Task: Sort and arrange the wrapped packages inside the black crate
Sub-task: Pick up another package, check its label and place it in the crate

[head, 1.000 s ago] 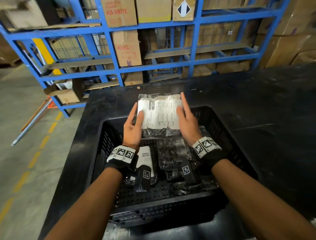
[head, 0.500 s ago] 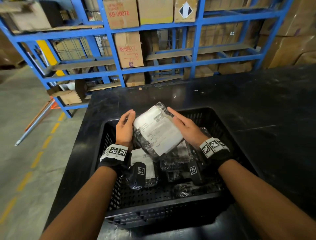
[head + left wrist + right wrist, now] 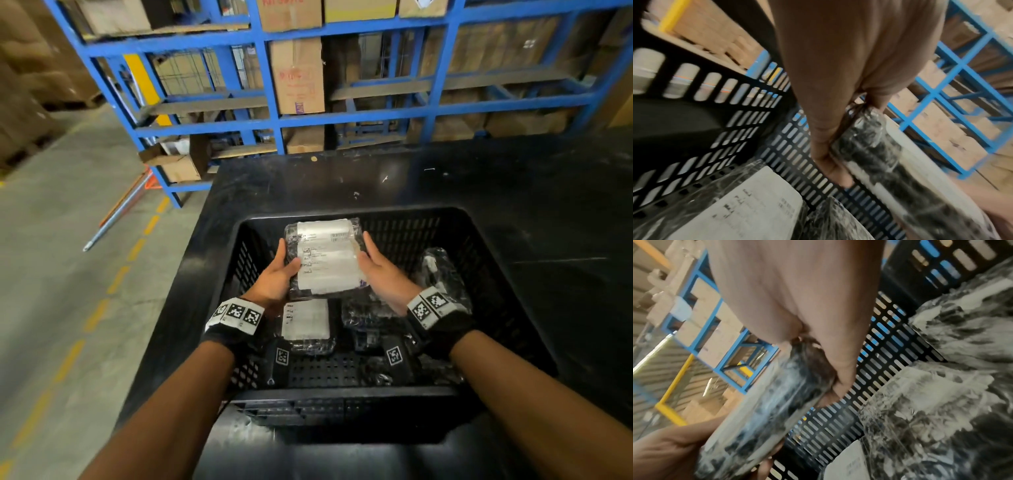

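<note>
Black crate [image 3: 479, 240], far wall near; both hands' grip seemingly clamped on labelled package [image 3: 325, 260].

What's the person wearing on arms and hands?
Bare forearms, no sleeves, bare fingers. Each wrist carries a black strap with a white band of black square fiducial markers: left wrist band, right wrist band. A black camera module with one marker tag hangs under each wrist.

Bare forearms, banded wrists

Each wrist wears a black strap topped by a white band [image 3: 235, 314] printed with square black-and-white markers; a matching band [image 3: 432, 306] circles the other wrist.
</note>
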